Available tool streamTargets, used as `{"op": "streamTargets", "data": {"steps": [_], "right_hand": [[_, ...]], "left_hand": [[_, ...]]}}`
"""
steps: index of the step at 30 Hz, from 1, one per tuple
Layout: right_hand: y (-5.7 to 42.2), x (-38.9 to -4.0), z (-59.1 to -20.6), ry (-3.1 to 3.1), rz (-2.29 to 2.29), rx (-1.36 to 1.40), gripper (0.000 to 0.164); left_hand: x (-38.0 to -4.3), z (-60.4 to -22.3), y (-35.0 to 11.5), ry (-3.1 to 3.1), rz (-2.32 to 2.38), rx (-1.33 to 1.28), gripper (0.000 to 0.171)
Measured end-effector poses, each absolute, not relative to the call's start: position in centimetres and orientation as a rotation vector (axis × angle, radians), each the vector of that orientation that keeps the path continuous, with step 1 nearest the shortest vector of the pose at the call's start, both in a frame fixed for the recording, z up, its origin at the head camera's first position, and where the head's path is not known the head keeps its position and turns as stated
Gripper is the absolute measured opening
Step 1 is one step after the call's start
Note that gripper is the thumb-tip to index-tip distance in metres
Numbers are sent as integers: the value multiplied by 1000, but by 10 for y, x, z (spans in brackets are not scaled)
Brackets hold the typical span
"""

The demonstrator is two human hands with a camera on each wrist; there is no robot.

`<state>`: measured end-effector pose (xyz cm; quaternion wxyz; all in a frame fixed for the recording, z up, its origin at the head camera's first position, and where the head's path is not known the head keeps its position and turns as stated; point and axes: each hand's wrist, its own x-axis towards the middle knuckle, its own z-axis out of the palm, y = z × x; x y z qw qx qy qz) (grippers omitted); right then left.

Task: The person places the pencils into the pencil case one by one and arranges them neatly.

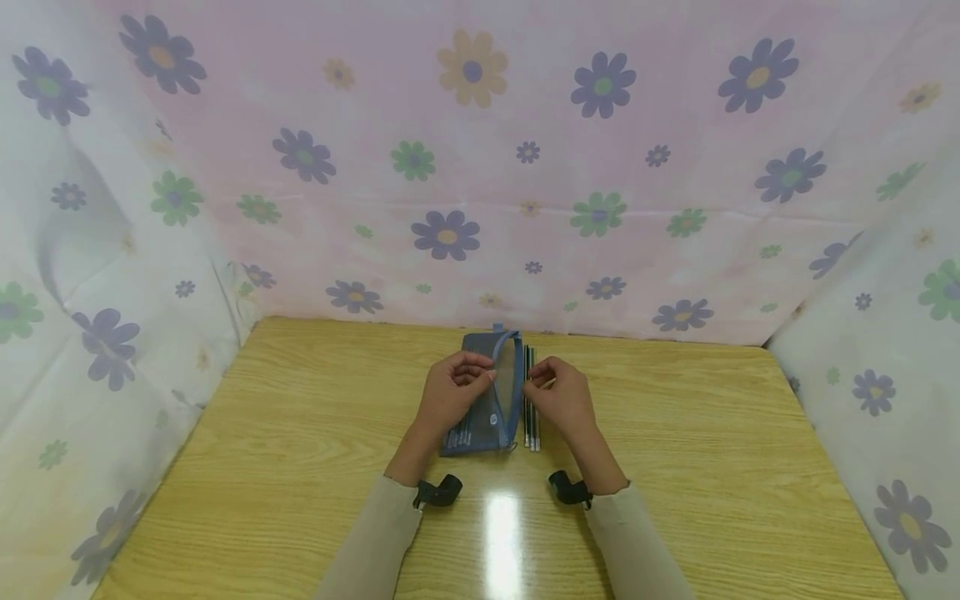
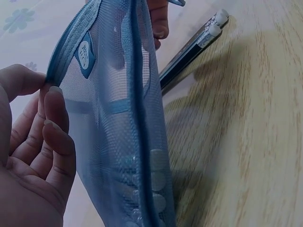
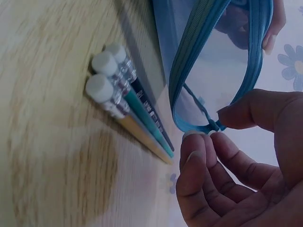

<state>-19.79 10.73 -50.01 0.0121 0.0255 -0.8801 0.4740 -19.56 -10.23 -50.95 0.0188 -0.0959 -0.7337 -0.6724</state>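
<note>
A blue mesh zip pouch (image 1: 480, 437) lies on the table with its zipper undone and its mouth spread wide. My left hand (image 1: 452, 390) pinches the left zipper edge between thumb and fingertips. On the opposite side, my right hand (image 1: 564, 398) pinches the other zipper edge (image 3: 258, 52), its fingers curled. Pale rounded ends (image 2: 158, 182) show through the mesh near the pouch's bottom. Beside the pouch, under my right hand in the head view, lie three pencils (image 3: 137, 113) with white erasers, one tan, one green and one dark.
The wood-grain table (image 1: 315, 392) extends to both sides. Flower-printed cloth (image 1: 525, 192) hangs behind it and along its left and right edges. Black wrist mounts (image 1: 438, 491) sit at both cuffs. A bright reflection lies on the table's near part.
</note>
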Motion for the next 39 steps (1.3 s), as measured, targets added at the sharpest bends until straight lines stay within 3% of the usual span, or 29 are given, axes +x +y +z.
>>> {"op": "streamTargets", "data": {"steps": [39], "right_hand": [[112, -202, -514, -2939, 1127, 54, 15]], "left_hand": [[-200, -522, -105, -2250, -2033, -339, 16]]}}
